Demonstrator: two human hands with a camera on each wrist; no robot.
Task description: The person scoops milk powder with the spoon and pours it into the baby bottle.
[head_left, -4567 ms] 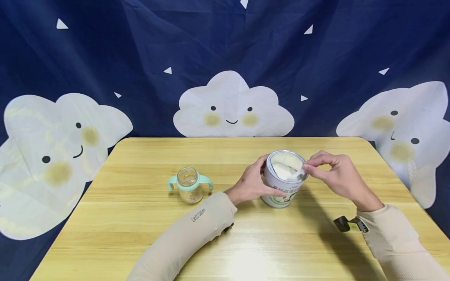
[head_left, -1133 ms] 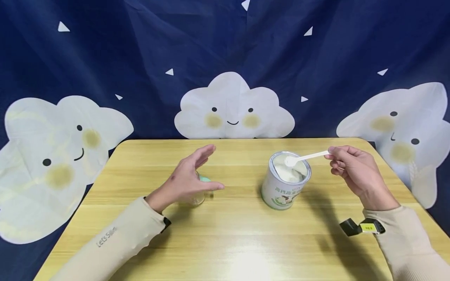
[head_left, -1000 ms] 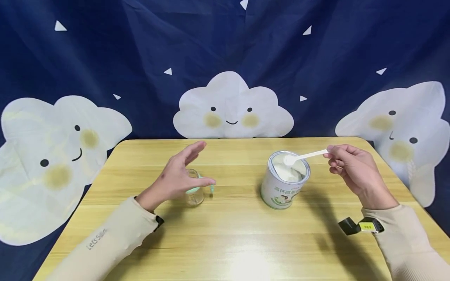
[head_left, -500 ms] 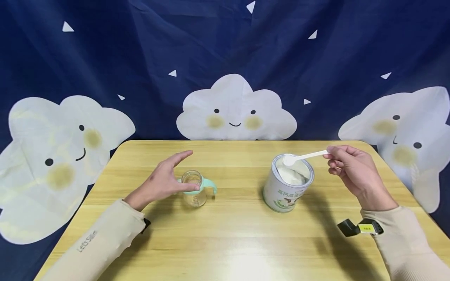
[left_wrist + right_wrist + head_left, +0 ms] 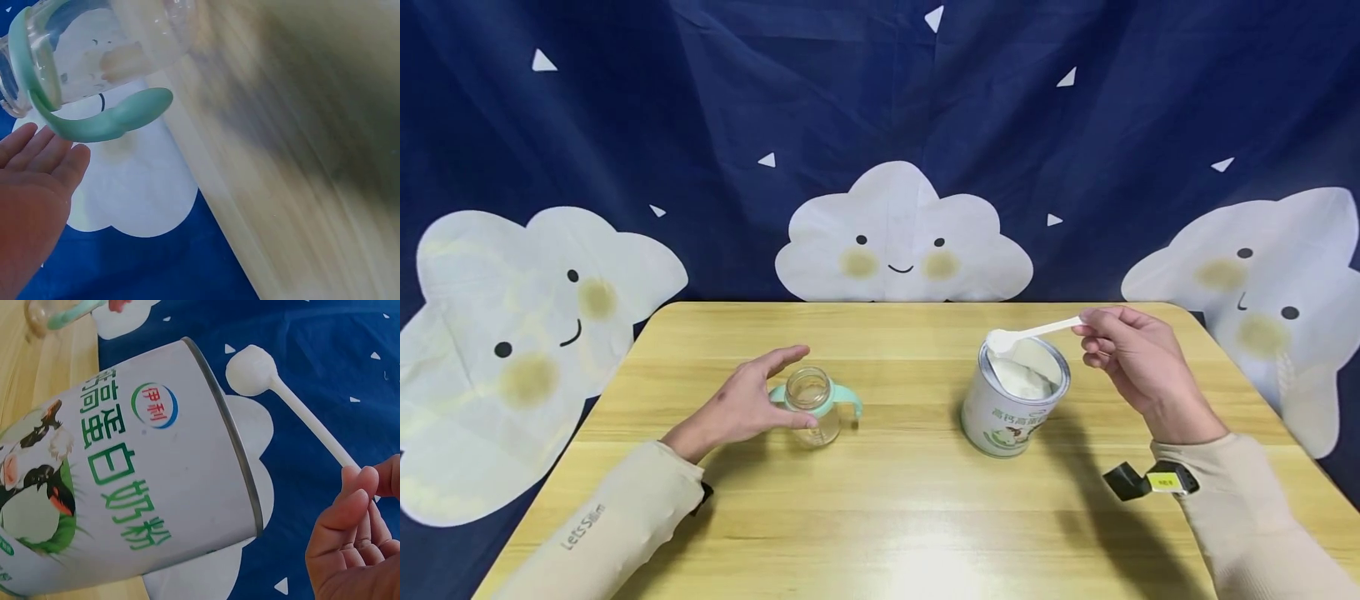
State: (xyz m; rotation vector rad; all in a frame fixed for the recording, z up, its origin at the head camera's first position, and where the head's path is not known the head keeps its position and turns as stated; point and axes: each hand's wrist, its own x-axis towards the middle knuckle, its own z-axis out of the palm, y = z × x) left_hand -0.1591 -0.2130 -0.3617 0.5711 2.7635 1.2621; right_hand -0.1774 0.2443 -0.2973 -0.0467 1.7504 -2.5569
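A clear baby bottle (image 5: 822,427) without a top stands upright on the table, with mint-green handles (image 5: 125,117) at its neck. My left hand (image 5: 737,406) is at its left side, fingers extended behind and thumb across the front. In the left wrist view the fingertips lie close to one handle; whether they touch it is unclear. Between thumb and fingers my right hand (image 5: 1138,358) pinches the end of a white milk powder scoop (image 5: 1043,328). The scoop's bowl (image 5: 251,370) is over the rim of an open milk powder can (image 5: 1000,421), which has pale powder inside.
The light wooden table (image 5: 895,517) carries the bottle left of centre and the can to the right, with a gap between them. Behind the table's far edge hangs a dark blue curtain (image 5: 820,92) printed with white clouds.
Letting go of the can, my left hand has moved left to the bottle. My right hand has raised the scoop from the powder and just shifted it slightly left.
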